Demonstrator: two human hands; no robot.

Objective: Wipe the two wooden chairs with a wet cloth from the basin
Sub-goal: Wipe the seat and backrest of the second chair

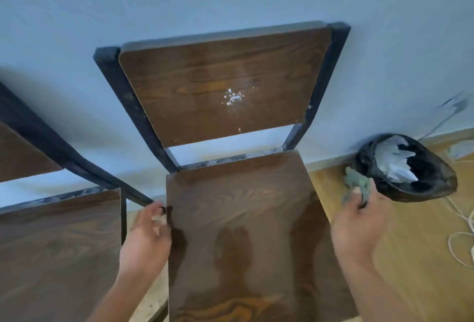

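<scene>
A wooden chair (243, 219) with a dark metal frame stands against the blue wall, its backrest (218, 85) marked with white specks. My left hand (146, 239) rests on the seat's left edge, fingers curled around it. My right hand (359, 226) hovers off the seat's right side, closed on a crumpled grey-green cloth (357, 184). A second wooden chair (59, 244) stands at the left, partly out of frame. The basin is not in view.
A bin lined with a black bag (405, 168) holding white paper stands on the wooden floor right of the chair, close to my right hand. Loose white cord (461, 232) lies on the floor at the far right.
</scene>
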